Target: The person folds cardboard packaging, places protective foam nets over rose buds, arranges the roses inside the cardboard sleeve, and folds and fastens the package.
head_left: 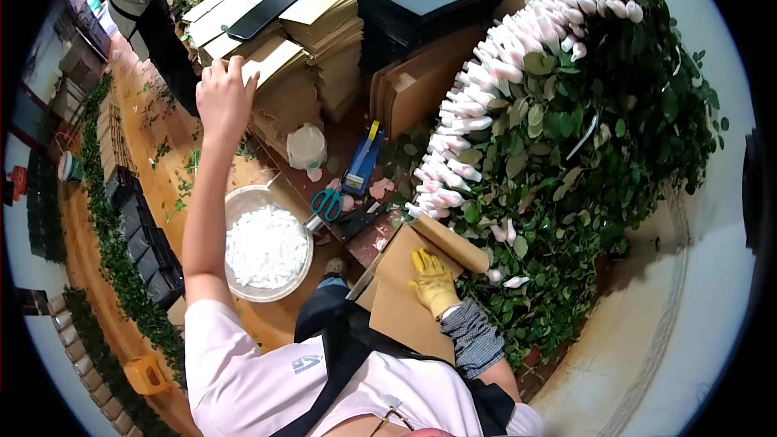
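Note:
My bare left hand (pixel 225 95) is stretched out at the near left edge of the stacked brown paper sheets (pixel 279 61), its fingers bent and its thumb apart; no object shows in it. My right hand (pixel 435 279), in a yellow glove, lies with fingers apart on a brown sheet (pixel 401 291) in front of my body. A rolled brown piece (pixel 449 244) lies just beyond the glove. To the right is a large heap of leafy stems (pixel 599 121), with pale pink wrapped heads (pixel 465 109) along its left side.
A black phone (pixel 263 15) lies on the paper stack. Teal scissors (pixel 326 205), a blue tool (pixel 363 160) and a whitish container (pixel 306 146) are between stack and heap. A bucket of white pieces (pixel 268 247) stands left. Another person (pixel 150 16) is at upper left.

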Demonstrator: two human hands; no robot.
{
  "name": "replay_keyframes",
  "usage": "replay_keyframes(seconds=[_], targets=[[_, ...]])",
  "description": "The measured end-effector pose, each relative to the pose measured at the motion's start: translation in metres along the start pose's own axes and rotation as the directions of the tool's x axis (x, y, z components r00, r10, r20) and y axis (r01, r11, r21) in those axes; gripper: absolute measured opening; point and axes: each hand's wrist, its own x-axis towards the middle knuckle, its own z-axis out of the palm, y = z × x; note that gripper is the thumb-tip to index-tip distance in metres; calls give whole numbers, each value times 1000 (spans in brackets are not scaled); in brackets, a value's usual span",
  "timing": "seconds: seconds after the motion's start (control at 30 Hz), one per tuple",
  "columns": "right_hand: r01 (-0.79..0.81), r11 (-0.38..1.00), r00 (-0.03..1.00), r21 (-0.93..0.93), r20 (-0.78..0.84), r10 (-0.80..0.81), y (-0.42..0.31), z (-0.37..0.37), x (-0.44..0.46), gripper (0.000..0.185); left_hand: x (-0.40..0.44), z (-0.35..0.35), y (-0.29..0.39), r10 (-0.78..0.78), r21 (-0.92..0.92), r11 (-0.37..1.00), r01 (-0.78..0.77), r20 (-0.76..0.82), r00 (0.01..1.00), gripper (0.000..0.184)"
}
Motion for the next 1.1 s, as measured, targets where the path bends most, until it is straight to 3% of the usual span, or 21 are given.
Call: replay_keyframes(seconds=[0.1,0.17,0.23,0.4,0.5,0.53,0.6,0.63,0.67,0.7,0.73,0.77,0.8,0.83,0.87,0.9,0.93,0.97,1.03,1.07,1.1], targets=[[9,1000,1000,25,-21,-8,0,-2,2,76,23,26,-9,-40,-220,963,153,445,895,56],[-19,999,1000,42,-16,20,3,-1,3,77,30,32,-10,-45,-229,960,160,438,898,59],[9,1000,998,7,-62,-8,5,10,0,77,37,32,-12,-25,-195,968,158,553,833,52],[9,999,994,44,-107,-4,0,-1,-4,73,45,35,-12,-22,-171,979,109,447,894,50],[9,995,991,99,-133,4,-1,-2,-7,76,16,5,13,4,-180,983,44,257,966,48],[14,995,993,101,-117,-2,-2,-4,-9,76,5,-9,22,71,-233,972,-14,237,969,45],[9,995,992,97,-126,4,3,-1,-5,76,-21,-33,41,33,-313,949,34,204,978,47],[14,995,989,94,-146,0,3,7,-3,76,-40,-38,46,62,-418,908,41,231,971,54],[13,999,987,49,-158,-5,2,7,-3,75,-59,-46,59,91,-508,853,118,367,926,68],[-29,995,997,99,-73,36,-1,-9,-6,73,-87,-30,56,333,-747,664,-46,240,912,84],[29,987,980,160,-198,4,4,33,4,68,-105,-40,69,354,-759,412,504,643,679,95],[85,979,944,185,-330,-19,17,70,15,64,-129,-27,73,452,-729,310,610,678,580,96],[-3,998,980,65,-199,16,4,13,0,64,-157,-13,83,468,-589,295,752,776,424,95],[6,996,975,89,-223,14,7,26,4,65,-181,0,90,597,-584,218,782,713,366,89],[20,997,970,69,-244,-3,9,29,4,65,-198,5,97,655,-501,244,830,717,240,79],[43,998,965,48,-260,-29,10,30,2,64,-218,14,116,714,-378,101,920,672,197,67],[1,999,976,48,-220,9,2,-1,-9,63,-230,25,129,776,-114,69,991,631,19,55],[-22,998,976,55,-217,33,2,12,-5,63,-234,34,145,789,-32,135,990,607,-88,38],[12,998,894,-66,-447,-41,9,61,16,60,-261,79,166,877,24,172,985,452,-165,23],[-29,998,999,63,-40,32,6,22,11,53,-262,70,180,833,-171,260,950,538,-131,21],[-152,982,922,117,373,98,3,-21,4,46,-263,59,194,791,-355,345,869,608,-65,19]])
